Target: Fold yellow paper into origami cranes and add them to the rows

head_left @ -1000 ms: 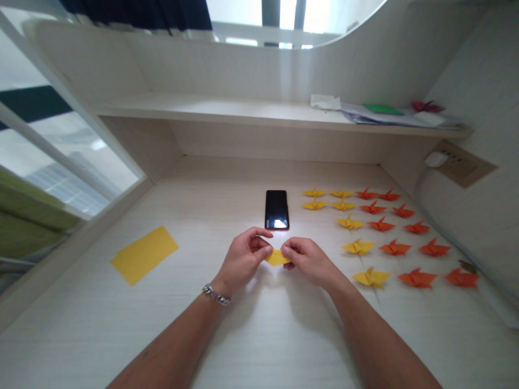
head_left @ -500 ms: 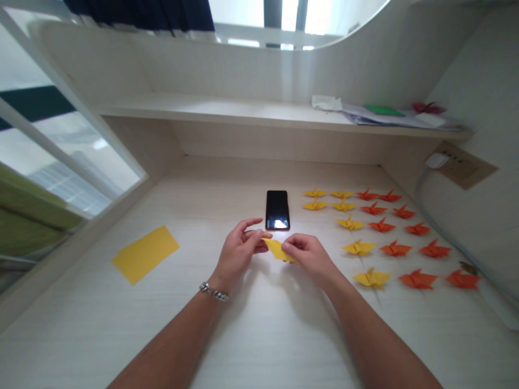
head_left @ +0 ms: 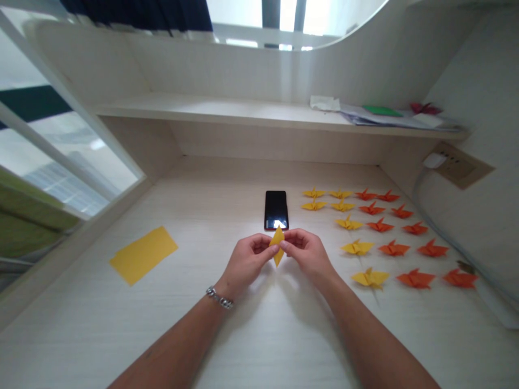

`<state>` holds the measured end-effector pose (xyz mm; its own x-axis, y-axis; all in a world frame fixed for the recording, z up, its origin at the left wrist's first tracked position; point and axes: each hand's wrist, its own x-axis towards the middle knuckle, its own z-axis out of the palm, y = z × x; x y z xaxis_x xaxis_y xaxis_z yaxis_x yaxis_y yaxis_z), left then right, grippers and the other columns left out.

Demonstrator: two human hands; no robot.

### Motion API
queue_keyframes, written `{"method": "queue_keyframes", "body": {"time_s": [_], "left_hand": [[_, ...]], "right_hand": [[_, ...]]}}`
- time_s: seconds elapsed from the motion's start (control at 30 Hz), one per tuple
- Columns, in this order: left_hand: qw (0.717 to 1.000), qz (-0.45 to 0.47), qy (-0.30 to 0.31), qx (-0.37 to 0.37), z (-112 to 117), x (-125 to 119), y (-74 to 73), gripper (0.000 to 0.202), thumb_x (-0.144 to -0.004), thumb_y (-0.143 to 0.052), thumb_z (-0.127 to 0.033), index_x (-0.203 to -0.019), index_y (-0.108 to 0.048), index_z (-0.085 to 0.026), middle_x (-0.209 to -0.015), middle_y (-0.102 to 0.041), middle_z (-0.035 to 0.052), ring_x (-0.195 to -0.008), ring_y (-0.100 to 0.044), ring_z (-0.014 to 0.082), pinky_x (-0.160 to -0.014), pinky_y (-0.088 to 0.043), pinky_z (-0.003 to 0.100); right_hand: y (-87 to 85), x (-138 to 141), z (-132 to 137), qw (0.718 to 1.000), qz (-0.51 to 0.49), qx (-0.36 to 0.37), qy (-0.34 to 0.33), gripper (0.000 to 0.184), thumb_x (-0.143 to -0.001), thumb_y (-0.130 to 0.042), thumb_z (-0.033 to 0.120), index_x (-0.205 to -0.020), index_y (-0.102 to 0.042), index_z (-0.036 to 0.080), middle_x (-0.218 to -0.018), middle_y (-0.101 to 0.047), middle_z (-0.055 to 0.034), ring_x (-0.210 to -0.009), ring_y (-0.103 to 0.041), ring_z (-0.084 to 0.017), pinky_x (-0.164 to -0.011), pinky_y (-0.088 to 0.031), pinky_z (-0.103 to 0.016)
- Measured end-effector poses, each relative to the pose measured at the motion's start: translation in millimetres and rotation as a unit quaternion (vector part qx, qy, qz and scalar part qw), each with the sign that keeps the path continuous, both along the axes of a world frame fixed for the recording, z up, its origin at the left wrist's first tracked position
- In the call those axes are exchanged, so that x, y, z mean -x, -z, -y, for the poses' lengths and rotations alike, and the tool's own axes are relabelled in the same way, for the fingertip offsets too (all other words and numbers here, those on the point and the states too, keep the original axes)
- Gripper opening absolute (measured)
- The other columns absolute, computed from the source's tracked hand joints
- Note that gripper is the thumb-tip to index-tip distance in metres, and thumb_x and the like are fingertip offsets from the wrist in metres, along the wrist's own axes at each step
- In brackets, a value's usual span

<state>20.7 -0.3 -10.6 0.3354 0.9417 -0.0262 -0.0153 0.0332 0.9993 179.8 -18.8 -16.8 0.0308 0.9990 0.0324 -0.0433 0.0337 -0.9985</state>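
We are pinching the paper point(head_left: 277, 236) in front of us between our left hand point(head_left: 247, 260) and right hand point(head_left: 310, 254), both equally near, its long axis pointing away toward the phone point(head_left: 275, 208).

I'm getting soft, fairly bright light: mirror point(head_left: 243, 19) blown out up top, glare on phone point(head_left: 275, 208), faint shadows across desk point(head_left: 219, 189). Edges stretched, slightly smeared.
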Motion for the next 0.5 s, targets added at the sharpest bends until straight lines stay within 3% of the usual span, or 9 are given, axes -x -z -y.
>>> {"method": "queue_keyframes", "body": {"time_s": [0.1,0.27,0.37,0.5], "left_hand": [[1.0,-0.003,-0.003,-0.012,1.6,-1.5,-0.8,0.024,-0.074,-0.07,-0.034,-0.083,-0.066,-0.013,-0.084,-0.069,0.0072,-0.074,-0.064,0.0163,-0.069,-0.051,0.028],[0.999,0.032,-0.012,0.004,3.9,-2.3,-0.6,0.026,-0.07,-0.074,-0.03,-0.085,-0.064,-0.012,-0.081,-0.069,0.0067,-0.075,-0.065,0.0175,-0.072,-0.053,0.031],[0.999,0.029,-0.033,0.004,3.0,0.1,-1.3,0.025,-0.072,-0.073,-0.03,-0.087,-0.065,-0.012,-0.079,-0.069,0.0069,-0.072,-0.065,0.0167,-0.07,-0.053,0.031],[1.0,-0.018,-0.012,-0.018,1.8,2.9,-3.1,0.024,-0.074,-0.07,-0.031,-0.087,-0.068,-0.012,-0.074,-0.068,0.0061,-0.066,-0.062,0.0152,-0.062,-0.051,0.027]], "right_hand": [[-0.4,3.7,0.7,0.999,-0.044,0.019,0.014,0.027,-0.064,-0.076,0.034,-0.081,-0.066,0.015,-0.075,-0.07,-0.0052,-0.067,-0.064,-0.018,-0.061,-0.05,-0.028],[-0.2,8.2,2.2,0.989,-0.136,0.062,0.017,0.032,-0.06,-0.079,0.032,-0.081,-0.062,0.015,-0.077,-0.07,-0.0055,-0.07,-0.066,-0.018,-0.069,-0.054,-0.034],[-2.4,4.6,1.7,0.991,-0.117,0.059,0.004,0.035,-0.058,-0.08,0.029,-0.084,-0.059,0.016,-0.076,-0.07,-0.0041,-0.07,-0.066,-0.018,-0.067,-0.054,-0.032],[-5.9,-1.3,1.6,1.0,-0.01,-0.022,0.013,0.036,-0.068,-0.074,0.029,-0.1,-0.063,0.019,-0.089,-0.07,-0.0055,-0.081,-0.066,-0.019,-0.072,-0.053,-0.031]]}}
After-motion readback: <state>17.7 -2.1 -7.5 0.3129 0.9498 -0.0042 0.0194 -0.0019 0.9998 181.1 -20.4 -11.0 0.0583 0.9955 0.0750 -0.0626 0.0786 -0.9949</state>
